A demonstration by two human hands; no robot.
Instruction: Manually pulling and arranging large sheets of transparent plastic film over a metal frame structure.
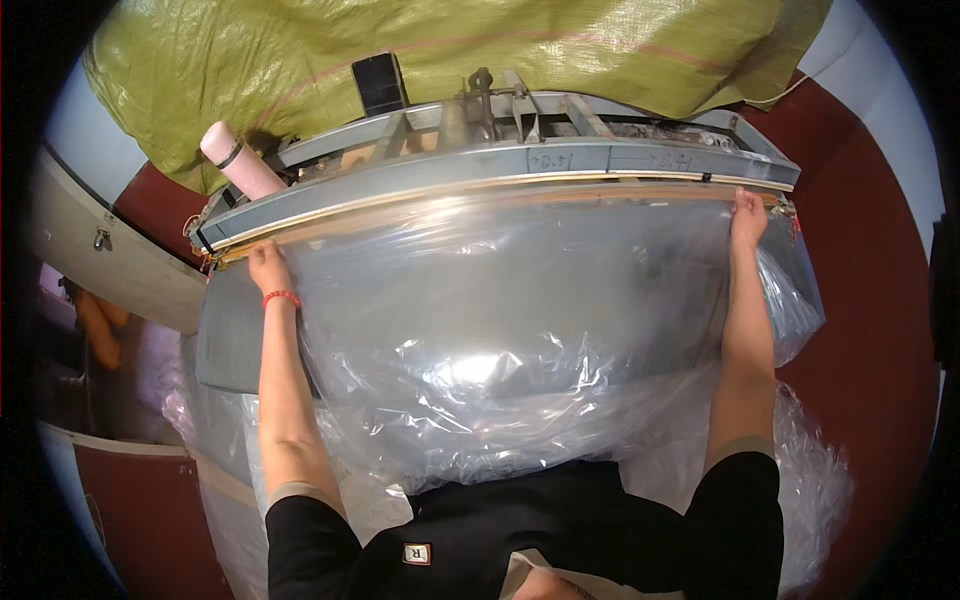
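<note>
A wide sheet of clear plastic film point(520, 280) is stretched between my two hands, its far edge lying along a long grey metal frame point(400, 177) with a pale strip on its near side. My left hand point(266, 268), red bracelet at the wrist, is closed on the film at the left end of the strip. Toward the right end, my right hand point(748, 218) pinches the film's other side. Under the film shows a dark grey flat surface point(235, 340). Crumpled film gathers near my body and hangs down at the right.
On the frame's left end stands a pink bottle point(240, 160). Behind it, a black phone point(379, 84) leans against a yellow-green woven sheet point(300, 50). A metal lever fitting point(485, 100) rises from the frame's middle. Left is a pale door point(120, 240); dark red floor point(870, 300) lies right.
</note>
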